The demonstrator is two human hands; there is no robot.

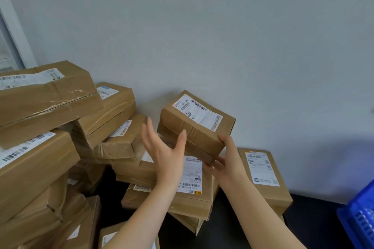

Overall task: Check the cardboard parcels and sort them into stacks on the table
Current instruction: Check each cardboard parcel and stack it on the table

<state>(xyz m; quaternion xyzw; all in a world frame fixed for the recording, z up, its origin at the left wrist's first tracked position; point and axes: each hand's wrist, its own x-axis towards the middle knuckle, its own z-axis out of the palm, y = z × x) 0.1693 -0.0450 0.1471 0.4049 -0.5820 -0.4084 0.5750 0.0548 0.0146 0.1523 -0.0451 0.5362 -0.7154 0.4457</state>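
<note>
Parcel [194, 125], brown with a white label [198, 111] on top, is held tilted in mid-frame, close to the wall [222, 36]. The right hand [228, 159] grasps its 5 o'clock corner, thumb on top and fingers underneath. The left hand [162, 153] is released, fingers straight, at the parcel's 8 o'clock; its thumb lies against the near face, though I cannot tell if it touches. At 6 o'clock below sits a stack [190, 198] on the dark table [232, 234]. A tall pile [40, 127] fills 9 o'clock. A lone box [263, 178] lies at 4 o'clock, with a blue crate [360, 218] further right.
</note>
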